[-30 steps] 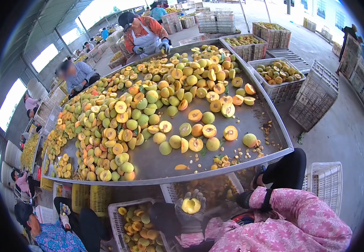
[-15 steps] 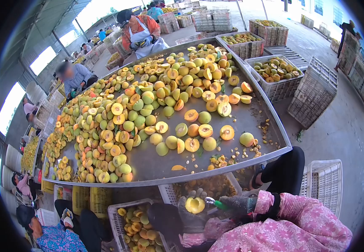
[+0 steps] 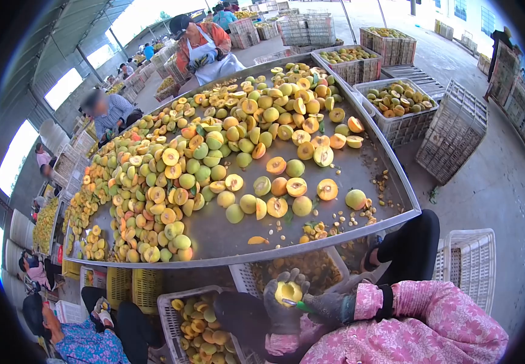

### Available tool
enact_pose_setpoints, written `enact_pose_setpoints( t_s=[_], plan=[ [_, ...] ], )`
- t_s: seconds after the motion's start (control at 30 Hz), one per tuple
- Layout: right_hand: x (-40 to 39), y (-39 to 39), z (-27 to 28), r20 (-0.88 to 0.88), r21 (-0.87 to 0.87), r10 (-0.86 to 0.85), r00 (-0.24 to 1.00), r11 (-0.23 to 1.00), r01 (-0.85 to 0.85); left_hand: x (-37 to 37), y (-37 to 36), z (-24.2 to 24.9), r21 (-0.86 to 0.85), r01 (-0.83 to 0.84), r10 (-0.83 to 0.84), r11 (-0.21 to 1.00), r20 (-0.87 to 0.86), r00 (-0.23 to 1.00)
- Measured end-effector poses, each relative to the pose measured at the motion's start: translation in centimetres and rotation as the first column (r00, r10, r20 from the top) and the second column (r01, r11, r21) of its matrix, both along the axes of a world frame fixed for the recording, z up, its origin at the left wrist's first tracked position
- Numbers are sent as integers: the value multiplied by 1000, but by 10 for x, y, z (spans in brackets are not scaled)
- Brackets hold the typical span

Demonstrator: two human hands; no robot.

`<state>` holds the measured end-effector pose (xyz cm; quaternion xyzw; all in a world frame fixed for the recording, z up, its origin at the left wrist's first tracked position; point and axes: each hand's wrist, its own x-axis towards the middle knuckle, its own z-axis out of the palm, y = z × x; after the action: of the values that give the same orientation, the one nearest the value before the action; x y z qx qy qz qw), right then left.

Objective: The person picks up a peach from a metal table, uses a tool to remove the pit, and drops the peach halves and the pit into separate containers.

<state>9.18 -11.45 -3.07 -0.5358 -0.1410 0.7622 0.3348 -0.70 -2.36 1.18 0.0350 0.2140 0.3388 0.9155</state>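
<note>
My left hand, in a dark glove, holds a halved yellow fruit with its cut face up. My right hand, also gloved, is closed round the green handle of a small tool. The tool's tip is at the fruit's cut face. Both hands are over my lap, just below the near edge of a metal table heaped with whole and halved fruit. Beneath the hands, a crate contains scraps.
A crate of halved fruit stands left of my lap, a white crate at the right. More crates stand beyond the table's right side. Co-workers sit at the far side, the left and lower left.
My left hand has risen slightly and turned the fruit. The tool in my right hand has moved left, from the fruit's right edge onto its cut face.
</note>
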Motion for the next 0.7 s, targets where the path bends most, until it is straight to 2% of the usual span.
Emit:
enact_pose_setpoints(
  t_s=[0.03, 0.1, 0.13, 0.17, 0.2, 0.23, 0.27, 0.3, 0.33, 0.4, 0.43, 0.47, 0.5, 0.57, 0.63, 0.7],
  plan=[
    [-7, -2, -16, -3, -2, -1, 1000, 1000, 1, -1, -1, -1, 7, -2, 2, 1000, -48, 999],
    [-22, -6, -53, -278, 146, -74, 958, 982, 118, 2, -1, -6, 6, -19, 19, 1000, -7, 1000],
    [-19, -9, -52, -279, 148, -78, 957, 981, 123, 2, -1, -8, 3, -34, 34, 999, 35, 999],
    [-13, -11, -51, 90, 525, 22, 996, 848, -66, 2, 0, -9, 6, -32, 32, 999, 37, 999],
    [-9, -12, -50, 455, 731, -26, 890, 582, -356, 0, 1, -10, 18, -50, 50, 999, -30, 998],
    [-2, -9, -22, 453, 736, -30, 891, 577, -354, -3, 3, -9, 33, -65, 68, 997, -98, 993],
    [10, -5, 25, 417, 691, 51, 908, 631, -353, -6, 5, 0, 45, -64, 68, 997, -97, 993],
    [17, -1, 50, 373, 642, 129, 919, 679, -356, -13, 7, 17, 289, -169, 260, 942, -314, 913],
    [22, 5, 45, 375, 651, 122, 919, 671, -355, -20, 12, 28, 531, -201, 476, 823, -452, 754],
    [41, 20, 18, 713, 308, 244, 657, 733, -606, -64, 37, 22, 736, -309, 704, 602, -306, 641],
    [49, 24, 11, 821, 104, 310, 479, 744, -660, -92, 45, 27, 748, -348, 789, 565, -366, 494],
    [55, 22, 13, 825, 116, 294, 482, 747, -655, -109, 53, 34, 762, -384, 849, 521, -415, 328],
    [59, 16, 16, 791, 111, 299, 534, 789, -605, -128, 61, 38, 777, -379, 864, 503, -456, 212],
    [70, 4, 2, 752, 105, 294, 590, 830, -548, -159, 71, 41, 788, -327, 848, 522, -519, 106],
    [77, 3, -19, 589, 232, 219, 778, 876, -422, -163, 77, 42, 784, -238, 818, 574, -561, 123],
    [77, -4, -21, 554, 278, 150, 819, 894, -352, -151, 89, 40, 759, -109, 759, 642, -609, 232]
  ],
)
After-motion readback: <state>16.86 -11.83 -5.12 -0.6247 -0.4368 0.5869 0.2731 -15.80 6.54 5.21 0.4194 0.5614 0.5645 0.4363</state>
